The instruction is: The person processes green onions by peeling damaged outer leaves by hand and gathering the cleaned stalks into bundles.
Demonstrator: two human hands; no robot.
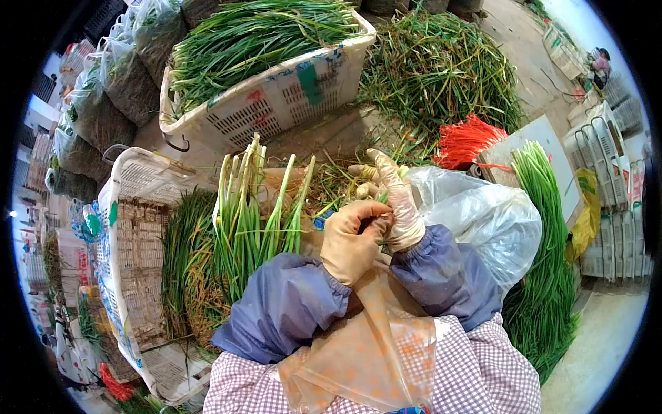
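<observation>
My left hand [350,238], in a pale glove with dark fingertips showing, is in front of my chest. Its fingers are curled together in a pinch against my right hand; what they hold, if anything, is hidden. My right hand [396,196] wears a similar glove stained at the fingertips. Its fingers are spread, one pointing up and others toward the left. Green stalks with pale ends [258,214] stand just left of my hands, leaning in a white crate [121,241]. Beside my right forearm lies a clear plastic bag [483,221].
A white crate [276,96] full of green stalks stands ahead. Next to it rises a heap of trimmings [441,76]. Red ties [465,141] lie near a grey board [548,155]. Long green stalks [545,297] are at my right. Filled bags [103,114] line the back left.
</observation>
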